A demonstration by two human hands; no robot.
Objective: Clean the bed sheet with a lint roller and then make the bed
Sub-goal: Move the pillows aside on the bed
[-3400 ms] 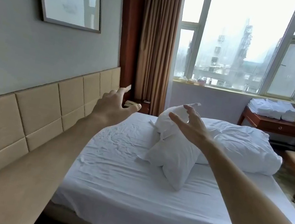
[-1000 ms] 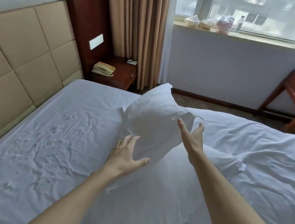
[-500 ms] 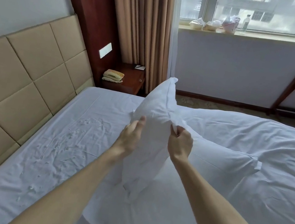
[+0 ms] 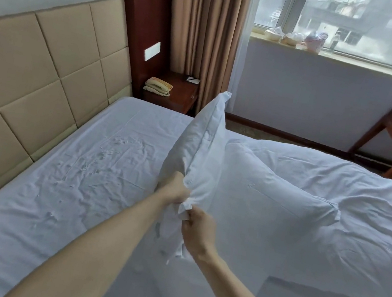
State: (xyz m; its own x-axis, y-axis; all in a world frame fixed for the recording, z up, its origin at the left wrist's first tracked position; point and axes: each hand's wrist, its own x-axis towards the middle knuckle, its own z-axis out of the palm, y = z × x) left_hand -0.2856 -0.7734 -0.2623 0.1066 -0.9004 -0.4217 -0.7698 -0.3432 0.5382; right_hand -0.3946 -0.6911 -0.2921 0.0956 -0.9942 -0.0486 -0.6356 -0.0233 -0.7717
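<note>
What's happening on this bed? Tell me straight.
A person is making the bed. Both the left hand and the right hand grip the near end of a plump white pillow, holding it upright over the wrinkled white bed sheet. A second white pillow lies flat beside it, next to the crumpled white duvet. No lint roller is in view.

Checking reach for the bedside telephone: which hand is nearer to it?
Left. The left hand grips the upright pillow on the side toward the telephone; the right hand pinches the pillow's lower edge, nearer the person.
</note>
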